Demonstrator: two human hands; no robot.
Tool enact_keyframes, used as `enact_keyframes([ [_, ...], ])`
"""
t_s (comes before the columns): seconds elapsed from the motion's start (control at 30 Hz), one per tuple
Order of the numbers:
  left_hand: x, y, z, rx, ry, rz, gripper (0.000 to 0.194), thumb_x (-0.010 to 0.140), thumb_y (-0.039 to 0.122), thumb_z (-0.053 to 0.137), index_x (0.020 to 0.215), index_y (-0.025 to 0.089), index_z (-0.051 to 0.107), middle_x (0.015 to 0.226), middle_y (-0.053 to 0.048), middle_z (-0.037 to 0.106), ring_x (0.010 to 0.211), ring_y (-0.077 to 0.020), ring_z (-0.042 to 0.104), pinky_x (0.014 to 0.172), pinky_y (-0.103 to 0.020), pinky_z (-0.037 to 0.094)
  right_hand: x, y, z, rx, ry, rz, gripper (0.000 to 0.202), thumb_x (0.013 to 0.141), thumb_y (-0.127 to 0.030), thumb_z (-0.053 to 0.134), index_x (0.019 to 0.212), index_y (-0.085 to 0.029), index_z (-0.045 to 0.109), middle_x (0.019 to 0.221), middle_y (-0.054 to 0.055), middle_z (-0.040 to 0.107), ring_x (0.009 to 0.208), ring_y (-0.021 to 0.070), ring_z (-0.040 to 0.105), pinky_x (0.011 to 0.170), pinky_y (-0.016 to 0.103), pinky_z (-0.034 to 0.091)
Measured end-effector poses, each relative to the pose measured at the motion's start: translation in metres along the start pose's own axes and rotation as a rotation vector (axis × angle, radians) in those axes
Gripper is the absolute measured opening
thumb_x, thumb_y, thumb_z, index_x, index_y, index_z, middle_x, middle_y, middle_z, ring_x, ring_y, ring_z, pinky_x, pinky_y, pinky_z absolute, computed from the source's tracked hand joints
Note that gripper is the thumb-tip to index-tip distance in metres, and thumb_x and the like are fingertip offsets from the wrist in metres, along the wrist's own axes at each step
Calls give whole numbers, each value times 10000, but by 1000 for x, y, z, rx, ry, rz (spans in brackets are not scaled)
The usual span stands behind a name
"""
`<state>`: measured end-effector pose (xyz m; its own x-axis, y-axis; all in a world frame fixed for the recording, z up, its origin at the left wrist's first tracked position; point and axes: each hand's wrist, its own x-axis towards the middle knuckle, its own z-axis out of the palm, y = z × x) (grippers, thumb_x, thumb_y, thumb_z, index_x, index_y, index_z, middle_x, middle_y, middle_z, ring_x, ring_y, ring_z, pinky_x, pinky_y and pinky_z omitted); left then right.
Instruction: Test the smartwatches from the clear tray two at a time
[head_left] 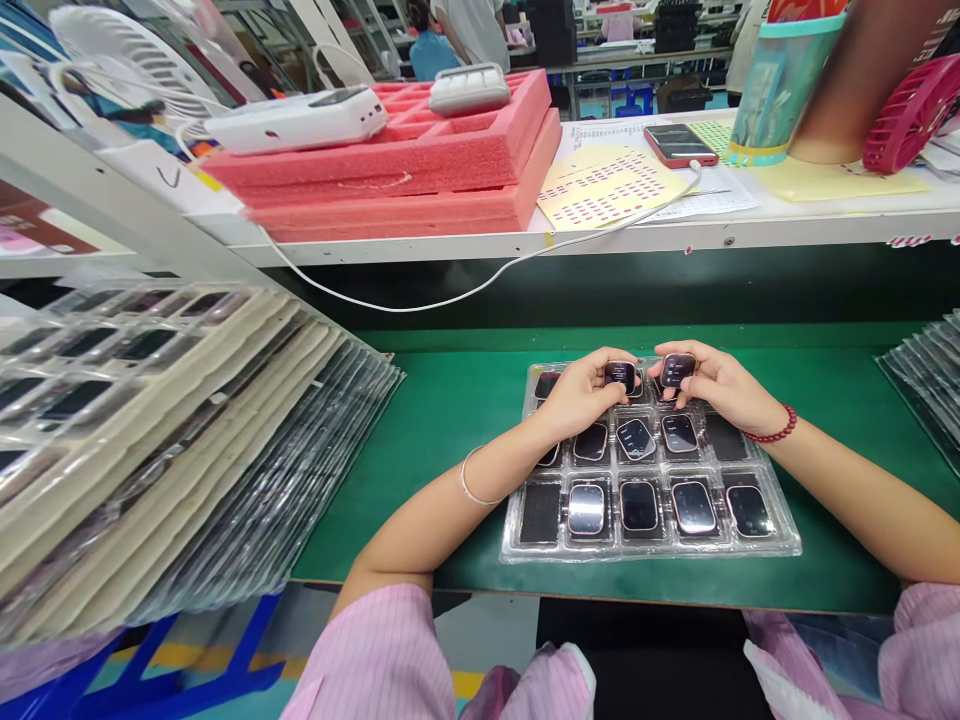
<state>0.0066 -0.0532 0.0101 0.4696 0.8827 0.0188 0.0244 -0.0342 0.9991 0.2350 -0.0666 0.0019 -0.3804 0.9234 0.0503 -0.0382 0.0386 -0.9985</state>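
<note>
A clear plastic tray [651, 548] with square pockets lies on the green work surface, several smartwatch bodies without straps sitting in it. Above its back row, my left hand [589, 385] is closed on a smartwatch body [619, 374] with a lit dark screen. My right hand [716, 380] grips another smartwatch body [678, 370] between thumb and fingers, its screen facing me. In the middle row one watch [635, 439] lies turned at an angle in its pocket. Both hands partly hide the back-row pockets.
Stacked trays [187, 430] rise at the left, and more trays [926, 385] stand at the right edge. On the shelf are pink foam [405, 205], a phone [680, 146], a teal cup [780, 95] and a red fan [911, 115]. A white cable [420, 308] droops below the shelf.
</note>
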Motion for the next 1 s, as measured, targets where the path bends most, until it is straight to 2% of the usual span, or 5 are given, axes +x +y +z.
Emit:
enact_keyframes([
  [0.13,0,0,0,2,-5,7,320,739,91,584,1055,142,579,941,-49,697,713,-111,648,728,-275,542,0,0,1,-47,-7,-4,418,807,-196,674,1219,-204,602,1149,90,720,744,144,682,648,295,588],
  [0.23,0,-1,0,1,-7,5,325,738,96,588,1059,147,578,935,-46,699,704,-108,645,721,-272,541,0,0,1,2,25,51,295,895,-348,615,1142,-193,657,1049,91,746,670,146,678,616,296,587],
  [0.33,0,-1,0,-8,-3,9,319,734,94,589,1049,145,581,931,-48,696,714,-108,643,720,-265,539,0,-1,0,76,41,60,360,943,-450,530,1144,-188,673,1035,106,749,690,168,696,600,299,585],
  [0.53,0,1,0,8,-10,-1,322,734,99,587,1052,149,577,932,-46,693,712,-115,643,745,-295,540,1,0,2,-31,20,-19,455,794,-183,655,1242,-215,581,1143,80,717,760,148,678,639,293,586],
  [1.0,0,0,0,16,-11,6,322,741,108,585,1060,149,577,955,-48,691,731,-115,649,738,-279,538,-1,-3,2,-71,-9,-12,401,818,-178,608,1219,-201,604,1146,82,729,777,155,710,663,304,605],
])
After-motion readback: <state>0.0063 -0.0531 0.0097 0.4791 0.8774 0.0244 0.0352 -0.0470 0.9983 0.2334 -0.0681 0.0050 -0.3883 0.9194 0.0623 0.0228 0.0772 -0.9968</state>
